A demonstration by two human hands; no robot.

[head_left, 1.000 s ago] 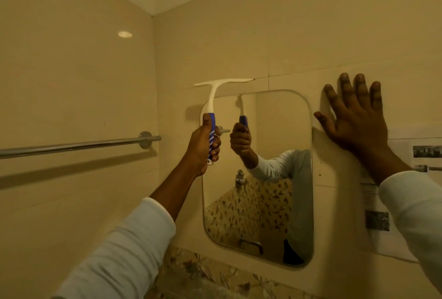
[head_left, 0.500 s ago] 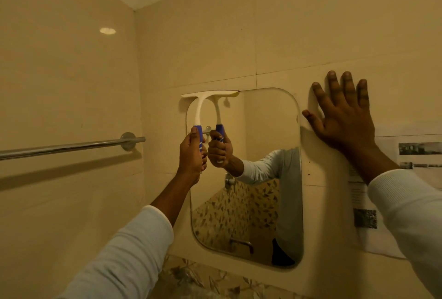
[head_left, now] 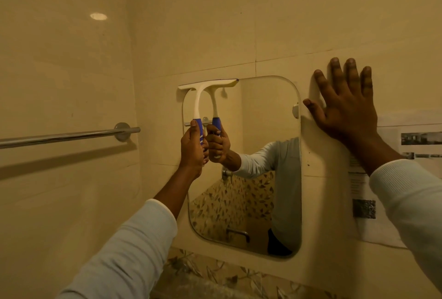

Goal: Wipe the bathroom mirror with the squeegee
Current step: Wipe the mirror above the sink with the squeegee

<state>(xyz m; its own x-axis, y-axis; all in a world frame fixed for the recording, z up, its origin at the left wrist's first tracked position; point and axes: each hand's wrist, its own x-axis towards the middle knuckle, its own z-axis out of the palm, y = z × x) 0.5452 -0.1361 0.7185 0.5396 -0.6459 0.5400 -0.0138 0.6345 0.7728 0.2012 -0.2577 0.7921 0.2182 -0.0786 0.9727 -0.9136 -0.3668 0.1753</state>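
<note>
White plastic squeegee with a blue grip (head_left: 197,103) has its blade along the top edge of the rounded-corner wall mirror (head_left: 267,160), over the left half, with the blade's left end overhanging onto tile. That placement reads as the start of a downward stroke. Left hand (head_left: 192,149) is wrapped tight round the blue grip, below the blade, where it can pull down. Right hand (head_left: 344,109) lies flat, fingers spread, on the cream tiled wall (head_left: 239,23) just beside the mirror's upper right corner, probably as a brace. Whether the rubber presses the glass cannot be told, and the fist hides the handle's end. A chrome towel rail (head_left: 59,136) runs off the left edge. The right sleeve half covers a printed paper sheet (head_left: 416,140), its print unreadable.
</note>
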